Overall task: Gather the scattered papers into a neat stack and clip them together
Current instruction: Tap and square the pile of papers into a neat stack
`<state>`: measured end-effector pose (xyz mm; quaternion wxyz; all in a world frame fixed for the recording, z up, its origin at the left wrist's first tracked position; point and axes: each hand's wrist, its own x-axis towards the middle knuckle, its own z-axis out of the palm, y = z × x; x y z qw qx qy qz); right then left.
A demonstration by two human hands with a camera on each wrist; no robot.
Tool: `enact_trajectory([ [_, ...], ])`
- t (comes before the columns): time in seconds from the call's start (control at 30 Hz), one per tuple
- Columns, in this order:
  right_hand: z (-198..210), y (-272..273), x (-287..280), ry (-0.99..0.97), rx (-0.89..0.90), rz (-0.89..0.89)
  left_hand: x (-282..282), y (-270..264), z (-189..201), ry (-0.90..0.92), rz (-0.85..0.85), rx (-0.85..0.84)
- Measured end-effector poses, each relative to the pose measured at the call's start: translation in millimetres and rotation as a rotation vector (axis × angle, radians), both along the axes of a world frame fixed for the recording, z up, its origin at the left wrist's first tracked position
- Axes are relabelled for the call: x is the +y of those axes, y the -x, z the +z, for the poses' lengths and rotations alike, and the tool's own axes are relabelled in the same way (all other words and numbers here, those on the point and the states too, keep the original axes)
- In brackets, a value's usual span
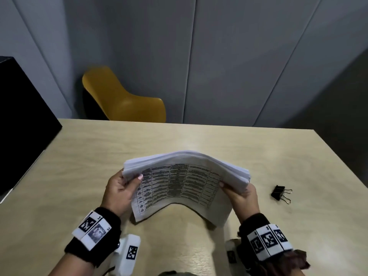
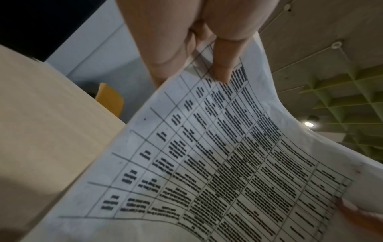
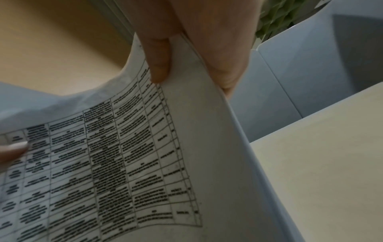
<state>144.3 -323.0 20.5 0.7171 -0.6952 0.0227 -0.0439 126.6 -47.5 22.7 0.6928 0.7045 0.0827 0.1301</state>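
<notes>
A thick stack of white papers (image 1: 179,182) with a printed table on its near sheet stands on edge on the table, bowed into an arch. My left hand (image 1: 121,188) grips its left end, thumb on the printed face. My right hand (image 1: 242,194) grips the right end the same way. The left wrist view shows the printed sheet (image 2: 228,163) with my left thumb (image 2: 223,62) pressed on it. From the right wrist, the sheet (image 3: 124,155) appears under my right thumb (image 3: 159,60). A black binder clip (image 1: 279,193) lies on the table to the right of my right hand.
The light wooden table (image 1: 99,156) ends at a far edge, where a yellow chair (image 1: 123,98) stands. A black cabinet (image 1: 22,120) borders the table's left side. Grey wall panels rise behind.
</notes>
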Motion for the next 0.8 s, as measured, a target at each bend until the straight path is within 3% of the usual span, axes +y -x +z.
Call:
enact_trajectory([
  [0.13,4,1,2,-0.01,0.013,-0.063,-1,4,6,-0.031,-0.044,0.008],
  [0.2,11,4,5,-0.016,0.006,-0.096,-1,6,12,0.038,-0.014,0.002],
  [0.43,31,-9,26,-0.196,0.072,-0.516,-8,-13,25,0.259,0.243,0.046],
  [0.67,22,-5,31,-0.161,-0.11,-0.456,-19,-16,24,0.313,0.272,-0.01],
  [0.8,13,-2,26,-0.119,-0.154,-0.502,-18,-13,21,0.259,0.374,-0.044],
])
